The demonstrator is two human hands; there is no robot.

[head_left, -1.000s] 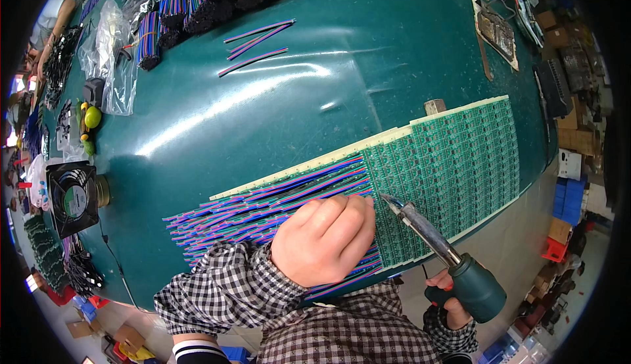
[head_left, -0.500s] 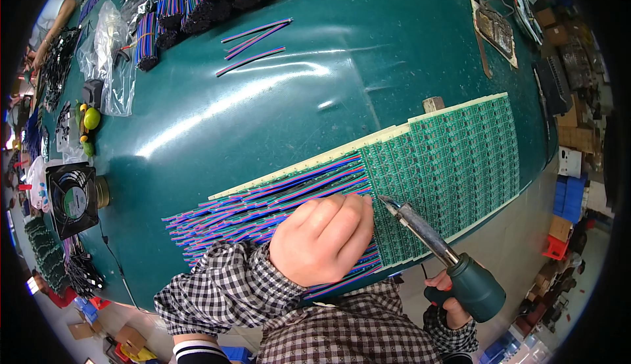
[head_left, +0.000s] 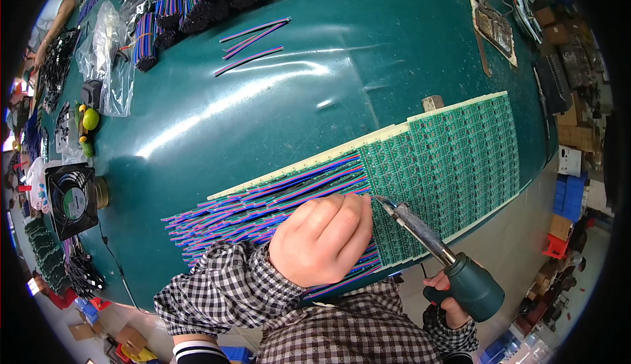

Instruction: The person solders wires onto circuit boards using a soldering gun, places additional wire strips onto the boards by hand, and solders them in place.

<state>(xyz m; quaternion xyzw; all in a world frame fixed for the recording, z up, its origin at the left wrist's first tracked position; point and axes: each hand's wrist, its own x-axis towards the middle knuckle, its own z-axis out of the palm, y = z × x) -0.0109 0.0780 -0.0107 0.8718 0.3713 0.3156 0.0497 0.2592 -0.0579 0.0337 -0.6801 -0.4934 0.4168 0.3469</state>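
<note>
A wide panel of green circuit boards (head_left: 447, 160) lies slantwise on the table, with multicoloured ribbon wires (head_left: 223, 216) fanned out from its left part. My left hand (head_left: 322, 239) is closed over these wires, thumb and fingertips pinched at the wire ends by the boards. The wire between the fingers is mostly hidden beneath them. In my right hand (head_left: 453, 305) is a soldering iron (head_left: 427, 236) with a dark green body and a metal barrel. Its tip points at the boards, close beside my left fingertips.
The green-covered table (head_left: 263, 114) carries three loose ribbon wires (head_left: 253, 38) and tied wire bundles (head_left: 197, 2) at the back. A black fan (head_left: 71, 199) stands at the left. A stained metal plate (head_left: 494, 30) lies far right. A small block (head_left: 432, 103) touches the panel's far edge.
The soldering iron's tip has shifted slightly left, closer to my left fingertips. My left hand stays nearly in place.
</note>
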